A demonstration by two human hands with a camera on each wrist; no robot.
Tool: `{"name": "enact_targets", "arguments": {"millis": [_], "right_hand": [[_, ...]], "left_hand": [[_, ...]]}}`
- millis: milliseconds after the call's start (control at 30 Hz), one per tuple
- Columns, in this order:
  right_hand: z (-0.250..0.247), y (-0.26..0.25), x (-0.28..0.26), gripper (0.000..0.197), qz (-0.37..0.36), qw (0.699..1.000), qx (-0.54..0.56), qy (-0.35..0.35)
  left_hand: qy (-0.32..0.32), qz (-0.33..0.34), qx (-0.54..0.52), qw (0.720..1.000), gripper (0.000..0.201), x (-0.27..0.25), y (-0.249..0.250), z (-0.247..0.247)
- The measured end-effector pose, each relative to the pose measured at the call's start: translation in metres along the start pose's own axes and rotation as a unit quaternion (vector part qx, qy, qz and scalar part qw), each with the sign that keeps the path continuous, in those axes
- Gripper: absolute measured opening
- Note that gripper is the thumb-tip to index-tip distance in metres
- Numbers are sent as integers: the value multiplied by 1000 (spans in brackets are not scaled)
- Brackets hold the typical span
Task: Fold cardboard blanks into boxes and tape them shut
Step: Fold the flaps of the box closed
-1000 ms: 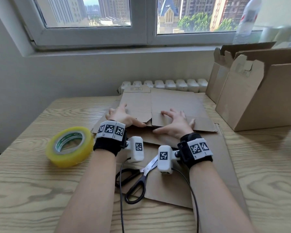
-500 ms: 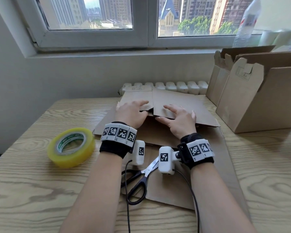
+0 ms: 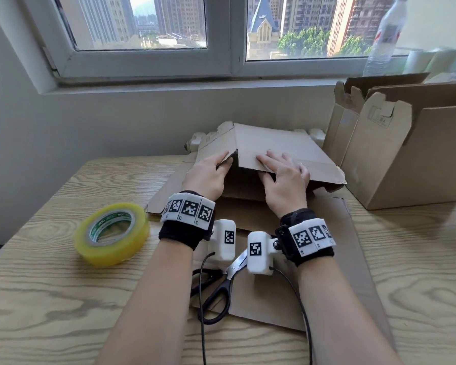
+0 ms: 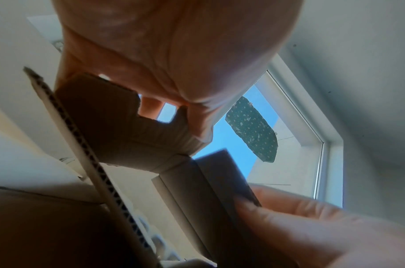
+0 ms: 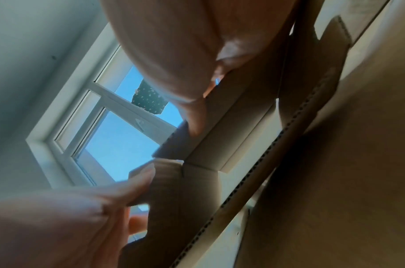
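Lifting: cardboard blank [image 3: 279, 151], its near edge raised off the counter [image 3: 50, 299] and tilted up toward the window [image 3: 221, 35], at the far middle of the counter on a flat cardboard sheet [image 3: 334, 248].
Left hand: left hand [image 3: 208, 177] pinches the blank's left flap at the fold, thumb on the outer face and fingers tucked under the edge; in the left wrist view the thumb [image 4: 300, 223] presses one face and the fingers [image 4: 151, 107] curl behind a notched flap.
Right hand: right hand [image 3: 284, 180] grips the near edge of the main panel, fingers spread flat on top, thumb underneath; in the right wrist view the thumb [image 5: 194, 116] lies against the panel's underside.
Arm pose: both forearms reach forward side by side, wrists bent slightly down, each with a black wrist strap [image 3: 182, 233] and white blocks bearing square black-and-white marker codes.
Scissors: black-handled scissors [image 3: 216, 291] lie on the flat sheet just below the wrists, blades partly hidden by the wrist cameras.
Tape: yellow-tinted tape roll [image 3: 111, 233] lies flat to the left of the sheet; green printing on its core is too small to read.
Folded boxes: two open cardboard boxes [image 3: 411, 154] stand at the right, a printed mark on one flap unreadable.
Sill: clear plastic bottle [image 3: 385, 35] stands by the glass.
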State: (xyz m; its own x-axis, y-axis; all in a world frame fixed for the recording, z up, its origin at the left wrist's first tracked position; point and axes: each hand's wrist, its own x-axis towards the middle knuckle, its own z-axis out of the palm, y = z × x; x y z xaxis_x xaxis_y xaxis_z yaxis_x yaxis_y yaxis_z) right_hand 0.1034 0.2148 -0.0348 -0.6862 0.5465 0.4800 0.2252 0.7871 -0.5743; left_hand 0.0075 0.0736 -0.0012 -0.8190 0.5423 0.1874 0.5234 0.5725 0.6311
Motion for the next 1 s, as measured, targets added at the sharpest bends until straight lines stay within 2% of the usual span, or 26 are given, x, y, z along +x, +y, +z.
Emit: {"name": "enact_targets", "arguments": {"millis": [133,233,367,500,567,633,733,800,867,1000], "right_hand": [[-1,-20,-2,35,-55,995,16,80],[0,-34,-6,33,-98,990,-4,101],[1,-38,-8,30,-114,989,9,96],[-4,-35,-8,39,-86,994,36,63],[-8,-28,-6,43,-62,996,6,61],[-13,-14,-2,46,-20,995,-39,86],[-25,13,4,53,83,984,-59,147],[-29,26,3,55,111,980,15,162],[-29,31,3,55,102,974,121,161],[-20,25,1,58,96,978,139,125]], "left_hand": [[3,65,-77,995,58,5,6,-1],[3,69,-125,990,76,3,10,-4],[-22,71,-145,987,72,6,7,-9],[-44,44,-188,980,65,12,-10,-2],[-52,27,-207,977,59,11,-15,-2],[-46,-1,-226,973,58,6,-10,-11],[-41,-65,-258,963,65,5,-13,-23],[-43,-84,-267,959,69,4,-17,-29],[-46,-89,-274,956,69,3,-21,-31],[-39,-104,-268,957,73,6,-29,-31]]}}
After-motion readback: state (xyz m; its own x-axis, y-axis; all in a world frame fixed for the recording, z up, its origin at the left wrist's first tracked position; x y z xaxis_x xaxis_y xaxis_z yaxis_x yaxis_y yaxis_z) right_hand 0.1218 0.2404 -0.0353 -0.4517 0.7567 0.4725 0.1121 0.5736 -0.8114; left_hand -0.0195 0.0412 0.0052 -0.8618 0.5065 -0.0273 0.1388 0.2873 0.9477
